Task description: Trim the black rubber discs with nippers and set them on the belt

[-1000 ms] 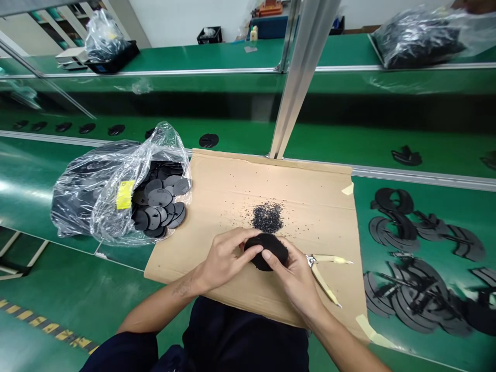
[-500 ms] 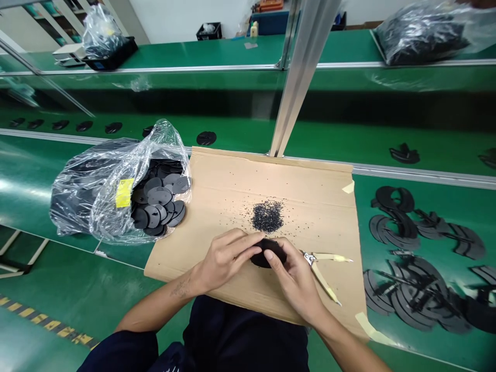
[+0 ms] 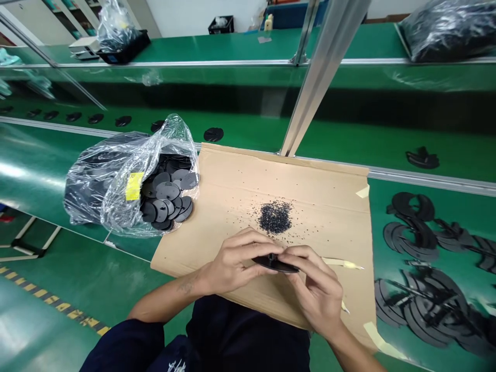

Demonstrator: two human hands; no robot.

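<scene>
Between my two hands is a round black plastic disc (image 3: 276, 265), held nearly flat above the cardboard sheet (image 3: 217, 170). My left hand (image 3: 238, 261) grips its left edge, thumb below and fingers on top. My right hand (image 3: 315, 284) pinches its right side, with fingertips near a small raised part on the upper face. Just beyond the disc lies a pile of tiny black bits (image 3: 275, 217). A pair of nippers with pale yellow handles (image 3: 343, 263) rests by my right hand, which hides most of it.
To the left, a clear plastic bag (image 3: 112, 175) spills black discs (image 3: 167, 191) onto the cardboard. Several black curved parts (image 3: 434, 305) lie on the green bench at the right. A metal post (image 3: 313, 88) rises behind the cardboard. More discs (image 3: 213, 134) stand along the rear strip.
The disc has been tipped from facing me to nearly flat. My right hand has turned over it and now covers more of the nippers. The whole view has shifted slightly.
</scene>
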